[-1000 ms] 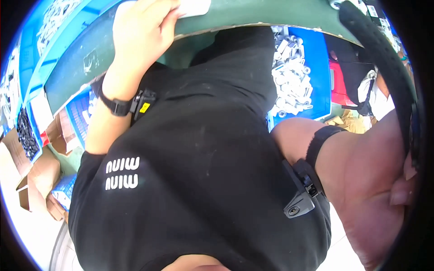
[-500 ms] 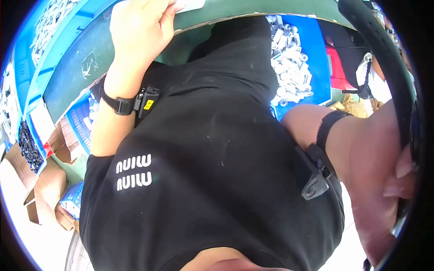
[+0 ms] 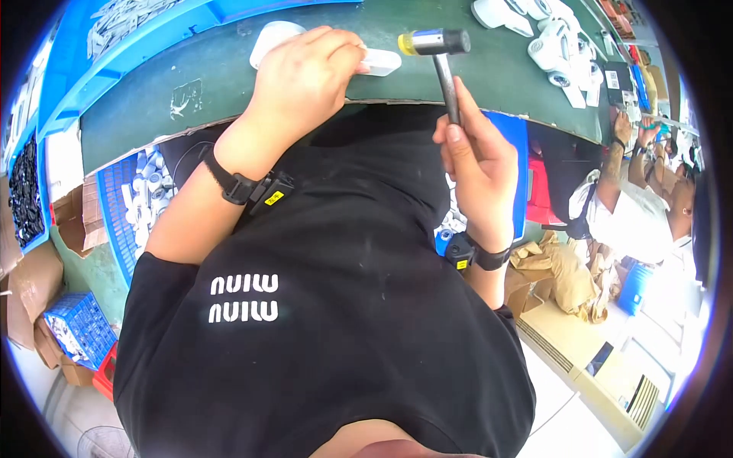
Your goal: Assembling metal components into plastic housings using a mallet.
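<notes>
Left hand (image 3: 309,76) grips a white part (image 3: 383,62) over the green tabletop (image 3: 221,85); white shows left and right of the grip, long axis apparently left to right. Just right of that, the hammer (image 3: 442,69) is grasped by the right hand (image 3: 485,156), handle pointing far and slightly left, yellow face (image 3: 405,43) turned left.

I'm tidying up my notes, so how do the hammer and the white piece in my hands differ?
The hammer has one yellow end and one black end on a grey handle; the white piece looks plain white. The right hand grips the hammer by its handle, leaving its head exposed; the left hand hides part of the white piece. Both are held.
</notes>
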